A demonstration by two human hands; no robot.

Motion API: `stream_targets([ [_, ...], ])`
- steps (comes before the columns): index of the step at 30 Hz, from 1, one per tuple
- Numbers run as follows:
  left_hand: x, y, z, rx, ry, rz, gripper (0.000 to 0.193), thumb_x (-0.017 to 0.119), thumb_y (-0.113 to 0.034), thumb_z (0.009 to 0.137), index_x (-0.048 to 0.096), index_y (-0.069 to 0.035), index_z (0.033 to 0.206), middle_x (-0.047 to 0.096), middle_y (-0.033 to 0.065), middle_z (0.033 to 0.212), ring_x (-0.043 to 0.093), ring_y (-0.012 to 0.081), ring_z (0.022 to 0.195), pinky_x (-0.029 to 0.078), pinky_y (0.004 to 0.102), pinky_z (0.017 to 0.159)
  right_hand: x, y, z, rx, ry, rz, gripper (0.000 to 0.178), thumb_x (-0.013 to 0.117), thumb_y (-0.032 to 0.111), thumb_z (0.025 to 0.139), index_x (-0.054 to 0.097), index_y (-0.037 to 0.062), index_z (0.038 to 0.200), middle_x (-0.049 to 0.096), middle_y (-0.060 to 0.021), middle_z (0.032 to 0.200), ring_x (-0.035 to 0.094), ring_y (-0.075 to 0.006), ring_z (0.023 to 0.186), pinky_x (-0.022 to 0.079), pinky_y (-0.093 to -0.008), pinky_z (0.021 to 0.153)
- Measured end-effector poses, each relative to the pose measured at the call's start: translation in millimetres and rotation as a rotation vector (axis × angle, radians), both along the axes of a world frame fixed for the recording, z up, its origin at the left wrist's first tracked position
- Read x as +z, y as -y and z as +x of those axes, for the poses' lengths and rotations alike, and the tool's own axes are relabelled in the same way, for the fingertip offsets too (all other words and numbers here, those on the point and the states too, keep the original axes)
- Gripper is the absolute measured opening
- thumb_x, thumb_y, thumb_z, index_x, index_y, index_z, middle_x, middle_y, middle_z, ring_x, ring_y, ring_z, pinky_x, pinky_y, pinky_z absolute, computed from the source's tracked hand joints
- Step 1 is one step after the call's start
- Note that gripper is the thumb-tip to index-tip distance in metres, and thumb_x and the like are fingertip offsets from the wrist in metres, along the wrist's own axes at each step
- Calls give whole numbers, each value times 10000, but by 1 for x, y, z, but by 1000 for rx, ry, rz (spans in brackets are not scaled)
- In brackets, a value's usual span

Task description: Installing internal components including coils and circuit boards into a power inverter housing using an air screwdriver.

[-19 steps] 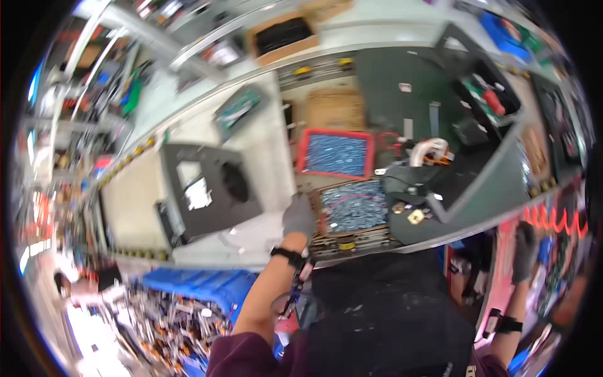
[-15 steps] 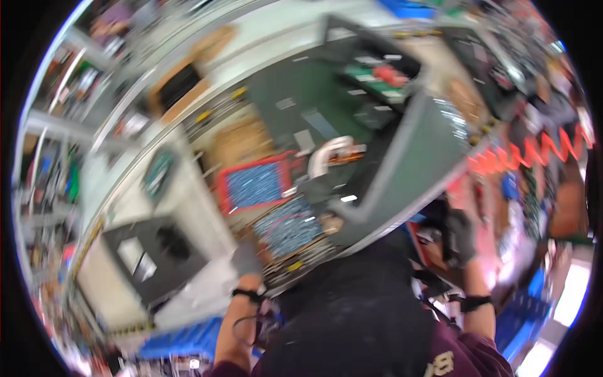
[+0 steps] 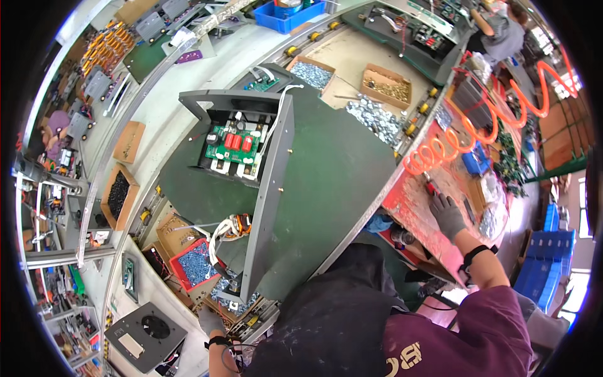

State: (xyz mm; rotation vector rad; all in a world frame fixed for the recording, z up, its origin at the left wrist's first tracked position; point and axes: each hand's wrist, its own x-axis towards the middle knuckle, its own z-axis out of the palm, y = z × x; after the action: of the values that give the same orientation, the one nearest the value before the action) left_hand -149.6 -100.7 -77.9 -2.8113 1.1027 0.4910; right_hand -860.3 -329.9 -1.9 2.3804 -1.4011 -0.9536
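The gloved right hand (image 3: 447, 217) is lying over the red tabletop (image 3: 407, 204), fingers spread and gripping nothing, with a red-ended tool (image 3: 431, 187) just beside its fingertips; wrapping the fingers fully around the tool would likely be giving a steadier hold than pinching its end. The left hand (image 3: 210, 320) is resting near the red tray (image 3: 178, 273), its grip too hidden to tell.

R. side: pale wall (image 3: 570, 217) w/ bright windows (image 3: 578, 292), panes overexposed; add'l window lights (image 3: 541, 40) at upper R. Daylight strong on that side. Floor (image 3: 519, 217) light grey, approx. mid-R. Blue crates (image 3: 545, 267) stacked nr. wall. Green-framed rack (image 3: 556, 169) w/ brown panels. L. side: metal shelving (image 3: 66, 256), pale bars, densely loaded. Long pale bench (image 3: 235, 51) w/ metal edging runs diag. from top ctr. to lower L.
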Motion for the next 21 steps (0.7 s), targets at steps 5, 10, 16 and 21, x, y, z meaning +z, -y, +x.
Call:
stream_targets([
  [5, 6, 17, 2, 125, -43, 183, 362, 618, -131, 784, 625, -67, 1140, 637, 217, 1004, 611, 393, 957, 487, 457, 811, -5, 50, -61, 605, -108, 123, 468, 551, 266, 812, 526, 184, 1272, 415, -69, 1357, 347, -309, 1311, 362, -458, 1044],
  [10, 20, 34, 14, 283, 82, 200, 280, 588, -148, 769, 659, -70, 1029, 645, 204, 1032, 614, 386, 989, 490, 435, 857, -20, 86, -56, 417, -118, 256, 279, 526, 284, 846, 584, 279, 1119, 466, -13, 1269, 405, -299, 1238, 333, -482, 1031],
  [16, 10, 60, 69, 224, 92, 64, 295, 501, -93, 832, 635, -105, 1095, 607, 159, 1135, 583, 388, 1051, 465, 428, 892, 11, 78, 18, 231, 210, 19, 266, 597, 307, 800, 583, 204, 1045, 551, -52, 1094, 481, -280, 1119, 308, -491, 1003],
  [21, -33, 62, 120, 95, -48, 170, 440, 544, -81, 824, 543, -130, 1262, 551, 190, 1232, 564, 415, 1075, 461, 429, 922, 38, 26, 117, -234, 735, 118, 393, 754, 351, 623, 614, 129, 916, 613, -108, 835, 583, -318, 840, 422, -426, 812],
])
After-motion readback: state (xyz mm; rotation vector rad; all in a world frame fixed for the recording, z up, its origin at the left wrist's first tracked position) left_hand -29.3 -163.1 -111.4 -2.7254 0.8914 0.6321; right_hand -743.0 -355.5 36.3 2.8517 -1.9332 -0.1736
